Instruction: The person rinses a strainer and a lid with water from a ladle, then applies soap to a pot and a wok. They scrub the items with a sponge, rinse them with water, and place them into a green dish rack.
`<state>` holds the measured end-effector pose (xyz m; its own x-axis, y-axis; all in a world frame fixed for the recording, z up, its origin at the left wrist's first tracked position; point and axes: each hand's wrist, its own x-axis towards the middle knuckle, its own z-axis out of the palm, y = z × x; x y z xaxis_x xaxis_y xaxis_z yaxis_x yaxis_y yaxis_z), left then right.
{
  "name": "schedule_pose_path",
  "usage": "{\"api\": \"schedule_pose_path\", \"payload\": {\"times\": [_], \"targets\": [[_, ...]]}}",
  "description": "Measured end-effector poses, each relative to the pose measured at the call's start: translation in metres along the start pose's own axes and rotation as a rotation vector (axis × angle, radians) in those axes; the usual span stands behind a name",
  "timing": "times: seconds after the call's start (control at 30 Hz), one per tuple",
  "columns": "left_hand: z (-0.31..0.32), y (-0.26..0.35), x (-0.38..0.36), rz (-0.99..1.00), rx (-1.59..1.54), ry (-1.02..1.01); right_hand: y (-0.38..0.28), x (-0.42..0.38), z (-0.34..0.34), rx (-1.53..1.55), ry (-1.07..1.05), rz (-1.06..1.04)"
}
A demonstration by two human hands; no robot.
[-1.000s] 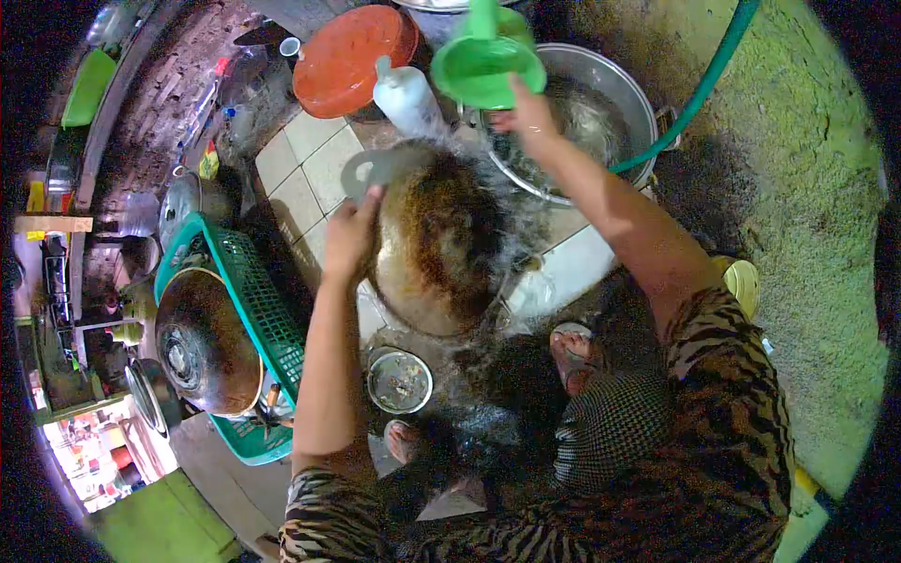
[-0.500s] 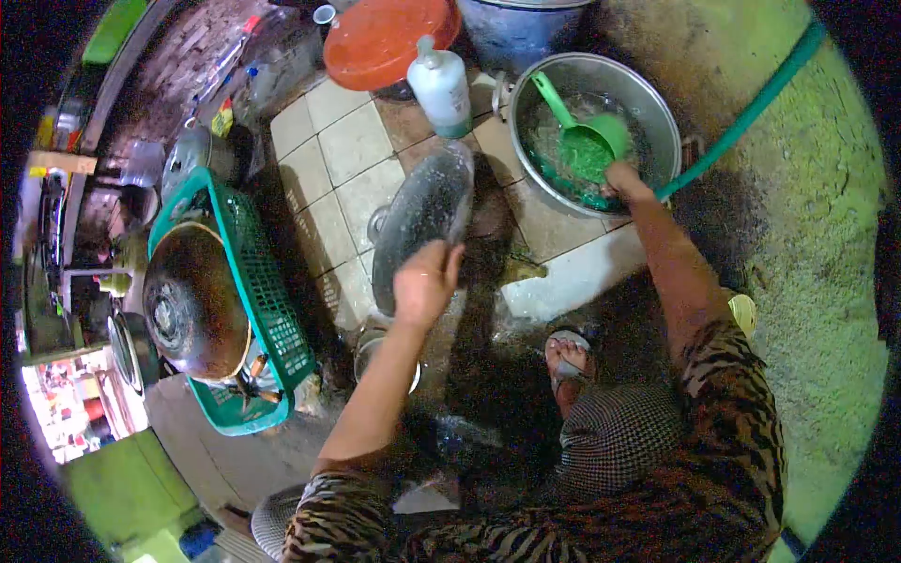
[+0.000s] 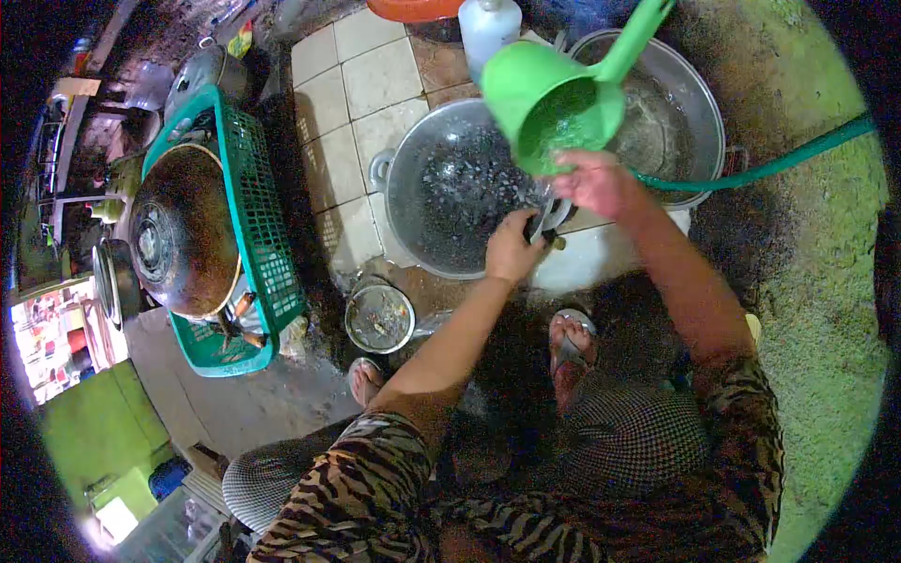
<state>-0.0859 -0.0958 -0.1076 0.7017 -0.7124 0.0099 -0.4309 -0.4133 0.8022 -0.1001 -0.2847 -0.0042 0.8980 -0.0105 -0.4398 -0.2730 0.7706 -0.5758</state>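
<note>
My right hand [image 3: 598, 185] grips the rim of a green plastic dipper [image 3: 540, 89], not its handle. The dipper is tilted, its mouth facing me, with water inside. Below and left of it stands a wide metal pan [image 3: 422, 225] with a wet, speckled dark inside and a loop handle at its left. My left hand [image 3: 514, 246] is closed at the pan's right edge, by its handle; the exact grip is partly hidden. Behind the dipper, a large metal pot [image 3: 671, 122] of water is partly covered.
A teal basket [image 3: 267, 225] holding a dark wok [image 3: 183, 230] stands left. A small metal bowl [image 3: 380, 317] with scraps sits near my feet. A white bottle [image 3: 490, 33] and a red lid [image 3: 418, 7] are at the back. A green hose [image 3: 788, 159] reaches the pot from the right.
The dipper has come up out of the pot and moved left over the pan. The pan has gone from tilted up to lying flatter, and my left hand has moved right along it.
</note>
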Motion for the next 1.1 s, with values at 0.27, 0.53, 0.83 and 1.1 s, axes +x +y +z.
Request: {"api": "schedule_pose_path", "payload": {"times": [0.27,0.53,0.83,1.1], "targets": [[0.0,-0.01,0.003,-0.111,-0.158,-0.225,0.085,0.067,0.011,0.165,-0.154,0.332],[-0.014,-0.041,-0.033,0.038,-0.093,-0.151,0.0,0.099,-0.04,-0.251,-0.425,-0.174],[-0.024,0.004,-0.03,-0.01,-0.33,-0.158,0.008,0.055,0.017,-0.097,-0.153,-0.454],[-0.087,0.029,-0.009,-0.066,-0.308,-0.439,-0.056,0.044,-0.068,-0.224,0.548,-0.627]]}}
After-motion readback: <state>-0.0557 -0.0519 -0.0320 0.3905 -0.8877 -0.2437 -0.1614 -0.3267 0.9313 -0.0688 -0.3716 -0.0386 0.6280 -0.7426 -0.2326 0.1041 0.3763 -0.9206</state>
